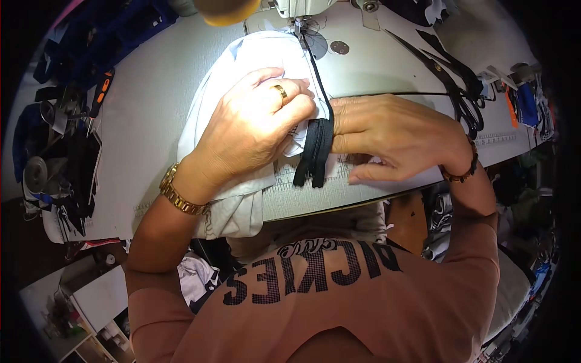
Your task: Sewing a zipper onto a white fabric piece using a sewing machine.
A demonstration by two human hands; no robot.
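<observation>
Nearest the body, a rumpled fold of white cloth [221,78] is draped over the front edge of the table [145,121]. Drag from its weight could pull the work askew.

Next, the broad end of the black zipper [315,145] is seen lying between the hands, over a printed scale: matte tape, ridged centre line, splayed ends. Twisting is possible if this end is left unsupported.

By the left hand [257,124], with fingers curled and thumb drawn close to the forefinger, the smooth, thin cloth is pressed down; whether any is pinched cannot be told. The right hand [393,133] is laid flat, fingers extended together, thumb apart; the fingertips are hidden at the tape's edge, so grip cannot be told. Puckering could be caused by uneven tension between the hands.

Beyond, a narrow black length is led along the cloth's edge to the metal presser foot [299,37]. Loose threads are noted there; tangling is judged possible. Long-bladed scissors [437,68] are placed at far right.
</observation>
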